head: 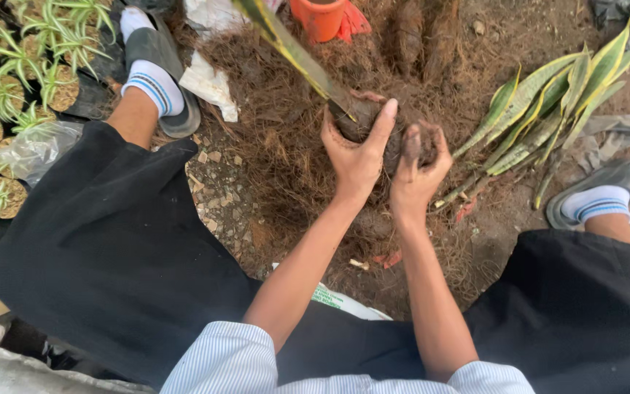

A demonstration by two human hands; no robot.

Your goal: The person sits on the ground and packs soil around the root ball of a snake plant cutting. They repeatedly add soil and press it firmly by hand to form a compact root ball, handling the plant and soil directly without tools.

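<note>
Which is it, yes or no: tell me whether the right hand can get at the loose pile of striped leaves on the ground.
Probably yes. The right hand is closed on a clump of soil beside the left hand, and the striped leaves lie on its own side with bare ground between. It would have to drop the soil first.

Packaging: three plastic bags, one printed, no signs or screens.

A white bag [344,300] with green print peeks out between the person's forearms, low centre, mostly hidden by black trousers; the print is too small to read. A clear, crumpled plastic bag [32,149] lies at left beside the small potted plants, touching the trouser leg. White crumpled plastic pieces [211,84] lie near the left slipper, on the brown fibre, upper left of centre.
</note>
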